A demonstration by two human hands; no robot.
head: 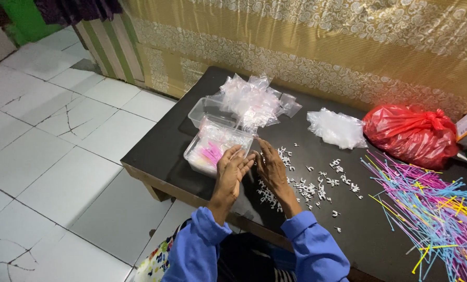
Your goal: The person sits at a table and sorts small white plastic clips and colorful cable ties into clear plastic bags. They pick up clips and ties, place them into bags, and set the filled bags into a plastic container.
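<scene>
- black table [191,125]: low, on white tile floor.
- red bag [411,134]: 2 o'clock; coloured sticks [432,209] at 4.
- clear tray [212,149]: w/ pink-filled packets, 12 o'clock of hands.
- left hand [232,169], right hand [271,167]: fingers together at tray edge; grip can't tell.
- white clips [311,185]: scattered at 3.

A person seen from above, with only the forearms, hands and lap in view. Both arms wear long, bright blue sleeves of a smooth, slightly loose cloth, gathered into soft folds and ending at the wrists with plain cuffs. The left hand [232,168] and the right hand [271,168] are bare, with no rings, watch or gloves visible. Below the left sleeve, a patch of floral-printed fabric in white, green and pink shows, and dark clothing covers the lap.
</scene>
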